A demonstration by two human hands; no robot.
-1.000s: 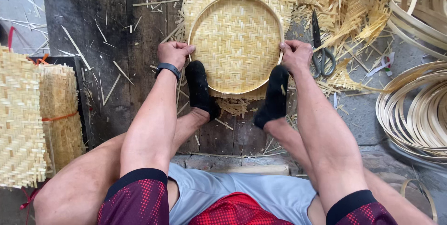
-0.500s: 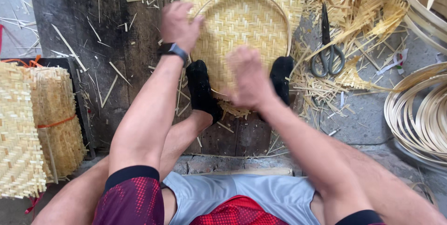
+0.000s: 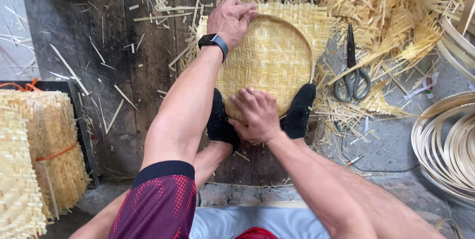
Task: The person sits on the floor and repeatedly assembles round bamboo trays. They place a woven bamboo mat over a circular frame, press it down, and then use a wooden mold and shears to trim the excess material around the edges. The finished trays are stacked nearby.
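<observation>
Round woven bamboo tray (image 3: 269,61) flat on the dark plank floor (image 3: 99,71), pinned at its near edge between two feet in black socks (image 3: 220,120). Left hand (image 3: 230,19) spread over the far-left rim, fingers (image 3: 245,9) curled loosely across the hoop and the weave spilling past it, a dark watch (image 3: 213,41) on that wrist. Right hand (image 3: 255,115) pressed flat on the near rim between the feet, fingers (image 3: 247,98) close together and extended, gripping nothing outright, bearing down on the weave. Probably light, springy and thin-walled: a mat of flat strips forced into a bent hoop, stiff at the rim but yielding in the middle, with ragged strip ends outside the ring likely sharp and prone to splintering. Best held at the hoop itself, on opposite sides, not by the loose fringe, which would bend or tear away. Scissors (image 3: 352,73) with grey handles just right of the tray, lying among bamboo offcuts (image 3: 391,16). Coiled bamboo hoops (image 3: 445,145) stacked at far right; bundled woven mats (image 3: 34,160) tied with orange cord at left. Short splinters scattered over the planks all around.
</observation>
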